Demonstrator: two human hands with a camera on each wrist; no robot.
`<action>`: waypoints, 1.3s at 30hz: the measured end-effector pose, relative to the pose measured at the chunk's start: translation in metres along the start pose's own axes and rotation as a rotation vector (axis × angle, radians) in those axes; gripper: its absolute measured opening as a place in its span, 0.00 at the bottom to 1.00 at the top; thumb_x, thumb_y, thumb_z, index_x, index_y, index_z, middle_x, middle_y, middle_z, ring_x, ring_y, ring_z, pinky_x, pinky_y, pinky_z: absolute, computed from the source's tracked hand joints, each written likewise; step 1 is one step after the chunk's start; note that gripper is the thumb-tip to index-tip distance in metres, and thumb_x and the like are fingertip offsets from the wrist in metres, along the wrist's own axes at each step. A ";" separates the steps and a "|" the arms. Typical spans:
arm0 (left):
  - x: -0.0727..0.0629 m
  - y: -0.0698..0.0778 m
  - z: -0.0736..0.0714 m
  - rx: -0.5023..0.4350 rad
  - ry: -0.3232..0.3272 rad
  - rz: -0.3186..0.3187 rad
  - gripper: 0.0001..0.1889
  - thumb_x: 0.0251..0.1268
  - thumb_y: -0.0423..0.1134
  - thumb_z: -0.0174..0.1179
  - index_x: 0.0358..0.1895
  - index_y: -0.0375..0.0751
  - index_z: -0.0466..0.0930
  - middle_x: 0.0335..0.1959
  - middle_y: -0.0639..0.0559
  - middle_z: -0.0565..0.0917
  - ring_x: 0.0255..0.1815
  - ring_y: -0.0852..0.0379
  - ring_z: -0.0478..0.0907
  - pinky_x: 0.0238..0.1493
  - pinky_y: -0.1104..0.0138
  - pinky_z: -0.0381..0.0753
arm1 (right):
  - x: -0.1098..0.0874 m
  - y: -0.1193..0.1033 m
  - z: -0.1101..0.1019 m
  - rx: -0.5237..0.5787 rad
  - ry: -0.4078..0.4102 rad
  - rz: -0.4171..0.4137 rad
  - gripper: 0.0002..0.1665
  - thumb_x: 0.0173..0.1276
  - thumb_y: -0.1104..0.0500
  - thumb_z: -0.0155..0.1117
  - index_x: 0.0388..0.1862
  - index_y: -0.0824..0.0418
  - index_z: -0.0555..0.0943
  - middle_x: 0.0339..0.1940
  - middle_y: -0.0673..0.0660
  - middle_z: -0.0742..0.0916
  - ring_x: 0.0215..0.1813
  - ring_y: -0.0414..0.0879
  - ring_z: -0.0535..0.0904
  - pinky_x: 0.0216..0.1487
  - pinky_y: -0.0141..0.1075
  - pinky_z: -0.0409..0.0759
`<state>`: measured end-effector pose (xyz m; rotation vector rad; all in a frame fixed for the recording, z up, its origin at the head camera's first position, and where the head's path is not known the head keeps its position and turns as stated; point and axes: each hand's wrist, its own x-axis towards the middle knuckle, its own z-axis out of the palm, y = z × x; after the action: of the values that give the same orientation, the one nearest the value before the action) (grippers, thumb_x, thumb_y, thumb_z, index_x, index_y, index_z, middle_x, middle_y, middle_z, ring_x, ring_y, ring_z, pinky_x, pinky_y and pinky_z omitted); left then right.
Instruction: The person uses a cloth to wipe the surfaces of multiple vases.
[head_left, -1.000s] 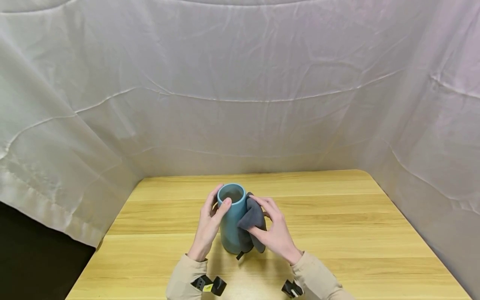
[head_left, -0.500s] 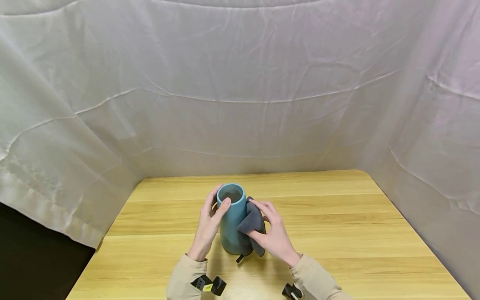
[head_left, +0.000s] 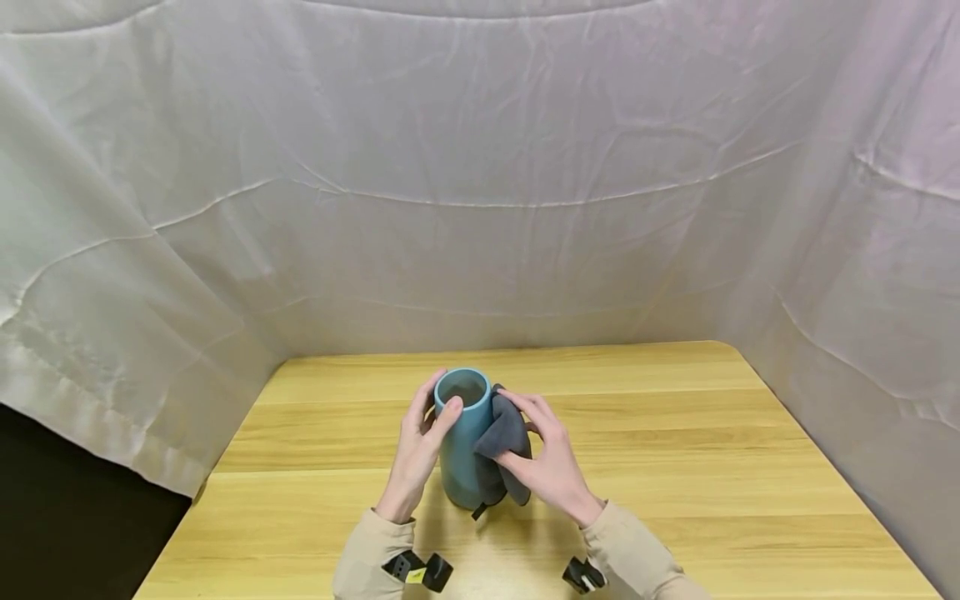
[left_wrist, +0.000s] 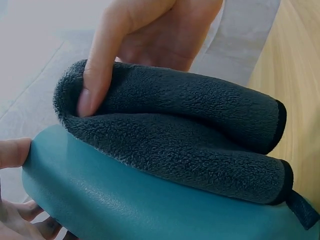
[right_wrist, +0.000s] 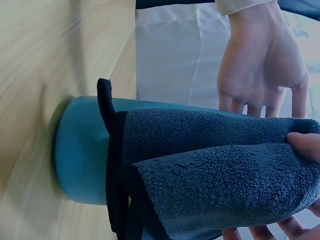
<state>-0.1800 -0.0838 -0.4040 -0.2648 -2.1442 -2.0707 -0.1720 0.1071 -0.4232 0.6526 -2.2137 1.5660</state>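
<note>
A tall teal cylindrical vase (head_left: 457, 462) with an open top stands upright on the table. My left hand (head_left: 415, 450) grips it near the top, thumb at the rim and fingers round the far left side. On the vase's right side lies a folded dark grey towel (head_left: 504, 437), pinched by my right hand (head_left: 551, 462) with the thumb tucked into the fold. The left wrist view shows the fluffy towel (left_wrist: 165, 135) lying along the vase wall (left_wrist: 125, 195). In the right wrist view, its black-edged end and hanging loop (right_wrist: 105, 102) are close to the vase's base.
The wooden table (head_left: 712, 467) extends on both sides of the vase. Pale fabric curtains (head_left: 480, 250) enclose its back and sides. Black wrist cameras sit at both cuffs, the left one (head_left: 437, 572) near the table's front.
The towel and my right hand slid slightly down the vase's side half a second ago and are back up now. My left hand and the vase have stayed in place.
</note>
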 end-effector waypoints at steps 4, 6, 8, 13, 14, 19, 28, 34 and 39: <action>0.000 0.000 0.000 0.005 0.003 0.004 0.29 0.74 0.40 0.57 0.75 0.49 0.64 0.73 0.44 0.70 0.74 0.46 0.66 0.76 0.46 0.62 | 0.000 0.001 0.000 -0.001 0.001 -0.009 0.41 0.57 0.61 0.78 0.70 0.51 0.76 0.59 0.54 0.82 0.61 0.48 0.78 0.54 0.41 0.82; 0.000 0.000 0.000 0.005 0.003 0.005 0.29 0.74 0.40 0.57 0.75 0.48 0.64 0.73 0.44 0.70 0.74 0.45 0.66 0.77 0.46 0.61 | -0.001 0.004 0.001 -0.010 -0.002 -0.009 0.41 0.57 0.61 0.78 0.70 0.52 0.76 0.58 0.55 0.82 0.60 0.49 0.78 0.53 0.41 0.82; 0.000 0.000 0.000 0.005 0.002 0.004 0.29 0.74 0.40 0.57 0.75 0.48 0.64 0.73 0.44 0.70 0.74 0.45 0.66 0.77 0.46 0.61 | -0.003 0.008 0.001 -0.019 -0.010 -0.001 0.41 0.56 0.61 0.79 0.70 0.53 0.76 0.57 0.55 0.82 0.60 0.49 0.79 0.52 0.40 0.83; 0.000 0.000 0.000 0.008 0.006 0.006 0.28 0.74 0.40 0.58 0.75 0.49 0.65 0.73 0.44 0.70 0.74 0.46 0.66 0.77 0.46 0.61 | -0.009 0.016 0.003 -0.012 -0.037 0.031 0.41 0.56 0.61 0.79 0.70 0.54 0.76 0.56 0.56 0.82 0.58 0.50 0.79 0.52 0.39 0.84; 0.000 0.000 0.000 0.008 0.008 0.006 0.28 0.74 0.40 0.58 0.75 0.49 0.65 0.73 0.44 0.70 0.74 0.46 0.66 0.77 0.46 0.61 | -0.010 0.017 0.003 -0.007 -0.041 0.035 0.41 0.56 0.61 0.79 0.70 0.54 0.76 0.57 0.56 0.82 0.59 0.50 0.79 0.52 0.39 0.84; 0.000 0.000 0.000 0.006 0.003 0.001 0.29 0.74 0.40 0.58 0.75 0.49 0.64 0.73 0.44 0.70 0.73 0.45 0.67 0.76 0.46 0.62 | -0.011 0.015 0.002 0.007 -0.041 0.038 0.41 0.57 0.61 0.79 0.70 0.54 0.75 0.58 0.57 0.82 0.59 0.50 0.79 0.52 0.39 0.84; 0.000 -0.001 0.000 0.000 0.004 -0.009 0.28 0.74 0.40 0.57 0.75 0.49 0.64 0.73 0.45 0.70 0.72 0.45 0.68 0.74 0.48 0.64 | -0.006 0.002 0.000 0.016 -0.005 -0.020 0.41 0.57 0.62 0.78 0.71 0.53 0.75 0.59 0.55 0.81 0.61 0.41 0.77 0.55 0.41 0.82; 0.000 -0.001 0.000 0.002 0.005 -0.011 0.29 0.74 0.40 0.57 0.75 0.49 0.64 0.73 0.45 0.70 0.72 0.45 0.68 0.73 0.48 0.65 | -0.005 0.002 -0.001 0.011 -0.007 -0.033 0.41 0.57 0.63 0.78 0.70 0.54 0.75 0.58 0.55 0.82 0.61 0.42 0.77 0.54 0.40 0.83; 0.000 -0.001 0.000 -0.003 0.002 -0.014 0.29 0.74 0.40 0.57 0.75 0.50 0.64 0.73 0.44 0.69 0.72 0.44 0.68 0.74 0.48 0.64 | -0.009 0.009 0.001 -0.007 -0.019 -0.011 0.41 0.57 0.62 0.78 0.70 0.54 0.76 0.57 0.55 0.82 0.60 0.47 0.78 0.52 0.42 0.83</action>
<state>-0.1804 -0.0835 -0.4049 -0.2487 -2.1480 -2.0808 -0.1698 0.1104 -0.4352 0.6794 -2.2246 1.5518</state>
